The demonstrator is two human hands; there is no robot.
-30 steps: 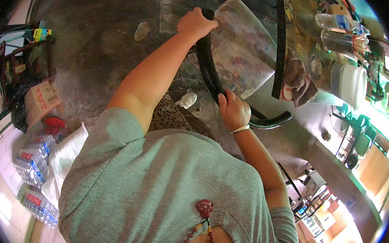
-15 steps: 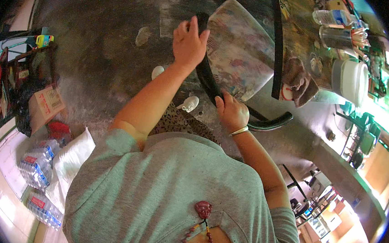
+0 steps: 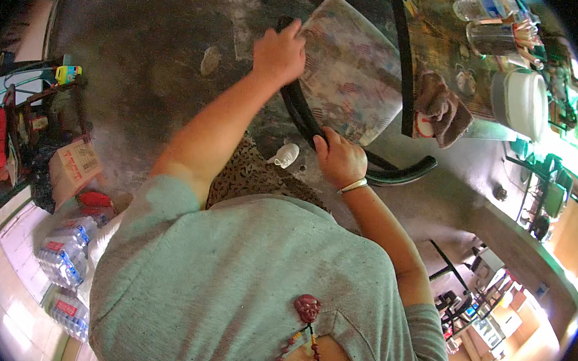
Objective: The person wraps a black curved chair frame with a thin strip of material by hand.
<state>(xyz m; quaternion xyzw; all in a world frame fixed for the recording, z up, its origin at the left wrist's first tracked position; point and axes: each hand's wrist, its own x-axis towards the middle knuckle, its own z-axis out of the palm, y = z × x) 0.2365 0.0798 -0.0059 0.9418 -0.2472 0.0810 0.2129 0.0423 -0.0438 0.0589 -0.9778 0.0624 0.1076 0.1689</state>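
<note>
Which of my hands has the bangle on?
Your right hand, gripping the black tube: a light bangle circles its wrist. Your left hand shows none.

It looks like a cluttered workroom or home: stained floor (image 3: 156,55), laden table (image 3: 438,53), cardboard box (image 3: 74,172), bottle packs (image 3: 64,254).

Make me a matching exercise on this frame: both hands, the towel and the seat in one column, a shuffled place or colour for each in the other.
1. Left hand
2. Right hand
3. Towel
4. Seat

A. Brown, on the table
B. Farther along the black bar, bracelet at the wrist
C. Pale, with a blotchy pattern
D. Near the bar's top end in the picture

Pairs: 1-D, 2-B, 3-A, 4-C
</note>
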